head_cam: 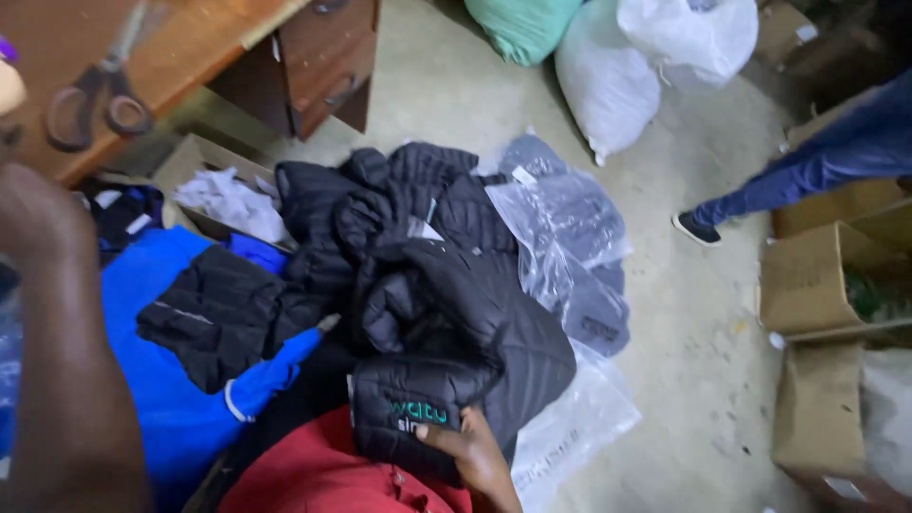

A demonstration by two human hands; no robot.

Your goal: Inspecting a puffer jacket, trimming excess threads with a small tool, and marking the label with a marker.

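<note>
My right hand [472, 454] sits low centre, fingers curled tight on the black puffer jacket [446, 323] — it's draped over the pile w/ bagged jackets [570, 237] beside. Left forearm [57, 342] up close at frame edge — can't tell its hand's grip.

A heap of quilted jackets [427, 275] lies on the floor [703, 380] in the middle of the view, partly on top of jackets sealed in plastic bags [570, 247] that spread out to its right. The right hand [470, 456] grips the nearest jacket at the heap's near edge — above a garment [313, 475] lying closest to the viewer. The left arm [57, 361] rises at the far left. Behind it stands a wooden desk [190, 47] with scissors [95, 90] on top. Stuffed sacks [617, 47] sit at the back; cardboard boxes [817, 285] line the right — another person's leg [807, 171] behind them.
</note>
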